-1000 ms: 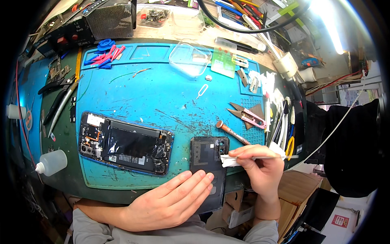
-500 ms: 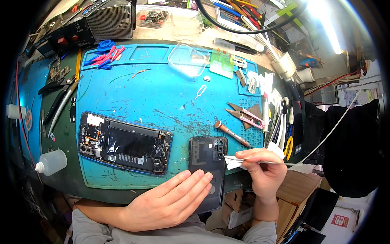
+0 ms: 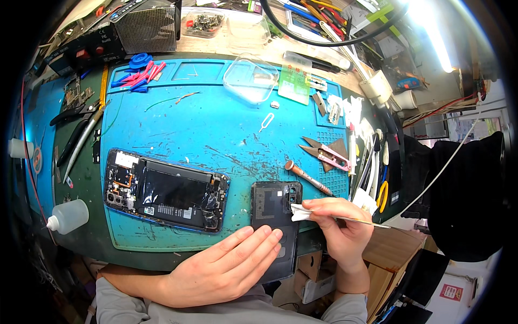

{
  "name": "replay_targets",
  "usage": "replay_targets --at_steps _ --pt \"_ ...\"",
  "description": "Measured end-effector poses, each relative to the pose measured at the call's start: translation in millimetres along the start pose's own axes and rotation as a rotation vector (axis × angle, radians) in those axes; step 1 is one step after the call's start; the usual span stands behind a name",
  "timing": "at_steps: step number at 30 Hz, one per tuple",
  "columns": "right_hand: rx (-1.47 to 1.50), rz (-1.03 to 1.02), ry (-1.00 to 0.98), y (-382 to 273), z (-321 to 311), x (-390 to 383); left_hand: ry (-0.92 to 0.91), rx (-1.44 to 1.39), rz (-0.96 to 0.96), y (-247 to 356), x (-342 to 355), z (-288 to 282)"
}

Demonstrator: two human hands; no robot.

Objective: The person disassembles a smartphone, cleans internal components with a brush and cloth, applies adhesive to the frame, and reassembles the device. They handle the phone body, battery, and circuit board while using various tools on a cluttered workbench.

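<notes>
A dark phone back cover (image 3: 270, 208) lies inner side up at the mat's front edge, its lower end jutting past it. My left hand (image 3: 221, 267) rests flat across the cover's lower part, fingers stretched and holding nothing. Pinched in my right hand (image 3: 342, 227) are slim metal tweezers (image 3: 359, 220) with a folded white tissue (image 3: 300, 212) at the tip. The tissue is at the cover's right edge, just below the camera openings (image 3: 292, 193); whether it touches is hard to tell. To the left lies an opened phone (image 3: 167, 189), its battery and boards bare.
The blue work mat (image 3: 199, 129) carries a brown-handled screwdriver (image 3: 307, 177), pink-handled snips (image 3: 326, 153), a SIM pin (image 3: 266, 122) and a clear plastic box (image 3: 251, 80). A squeeze bottle (image 3: 68, 216) stands at the left. Pliers (image 3: 75, 127) lie beyond the mat's left edge.
My right hand has moved slightly left and down, bringing the tissue over the cover's right edge below the camera openings. My left hand and both phone parts have stayed put.
</notes>
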State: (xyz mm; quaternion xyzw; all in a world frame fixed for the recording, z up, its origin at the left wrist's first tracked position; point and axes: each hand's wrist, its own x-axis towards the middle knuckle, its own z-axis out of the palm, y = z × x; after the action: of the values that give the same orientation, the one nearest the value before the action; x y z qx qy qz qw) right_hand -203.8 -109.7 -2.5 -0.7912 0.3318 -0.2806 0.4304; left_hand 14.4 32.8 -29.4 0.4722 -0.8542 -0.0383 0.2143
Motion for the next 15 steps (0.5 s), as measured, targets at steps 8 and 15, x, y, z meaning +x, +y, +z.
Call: replay_targets --at_steps 8,15 --pt "0.341 0.198 0.013 2.2 -4.9 -3.3 0.010 0.014 -0.005 1.8 -0.3 1.2" --pt "1.115 0.299 -0.045 20.8 -24.1 -16.9 0.004 0.004 -0.002 1.0 0.8 -0.3"
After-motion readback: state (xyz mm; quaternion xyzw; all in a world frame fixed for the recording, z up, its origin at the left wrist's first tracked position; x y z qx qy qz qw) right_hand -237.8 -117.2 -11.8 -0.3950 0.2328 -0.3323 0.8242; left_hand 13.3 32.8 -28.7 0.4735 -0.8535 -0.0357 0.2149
